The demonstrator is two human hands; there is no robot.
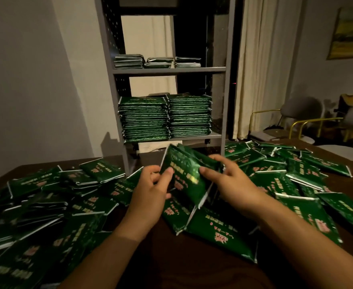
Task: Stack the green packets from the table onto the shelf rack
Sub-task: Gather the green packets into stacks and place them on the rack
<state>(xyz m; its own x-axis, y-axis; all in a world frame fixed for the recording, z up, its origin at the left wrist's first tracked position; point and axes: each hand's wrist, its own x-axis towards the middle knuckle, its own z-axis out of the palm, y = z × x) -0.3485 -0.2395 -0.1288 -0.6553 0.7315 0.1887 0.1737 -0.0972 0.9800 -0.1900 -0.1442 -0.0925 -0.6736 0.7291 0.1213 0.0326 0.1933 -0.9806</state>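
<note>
Green packets (pixel 184 174) upright above the table (pixel 192 257), gripped between left hand (pixel 150 190) and right hand (pixel 232 180), thumbs forward.

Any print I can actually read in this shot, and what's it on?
Held green packets: gold and pink print, too blurred to read.
Loose green packets on the table: same print, blurred.
Packet stacks on the shelf rack: only edges show.
Framed picture: no text.
</note>
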